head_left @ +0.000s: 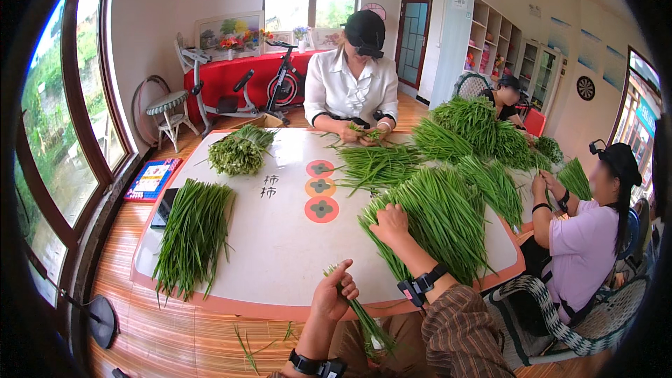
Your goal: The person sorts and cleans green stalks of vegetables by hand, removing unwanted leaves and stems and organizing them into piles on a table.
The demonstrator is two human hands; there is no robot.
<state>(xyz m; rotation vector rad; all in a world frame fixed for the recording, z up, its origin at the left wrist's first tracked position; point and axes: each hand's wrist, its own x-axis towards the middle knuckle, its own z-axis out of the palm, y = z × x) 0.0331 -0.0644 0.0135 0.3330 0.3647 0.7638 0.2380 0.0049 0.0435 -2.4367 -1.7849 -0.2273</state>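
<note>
Left hand point(334, 295): closed around 1 small bunch of green stalks point(367, 322), held at the near edge of the tabletop point(280, 259). Right hand point(390, 224): fingers curled on the large green pile point(444, 217); whether it grips stalks cannot be determined. 2 further bundles point(192, 238) lie left of both hands. 1 co-worker point(353, 84) is positioned beyond both hands.

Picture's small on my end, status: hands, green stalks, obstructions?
Left hand gripping slim bundle of long green stalks. Right hand at large heap of long green blades. No obstruction visible between hands.
</note>
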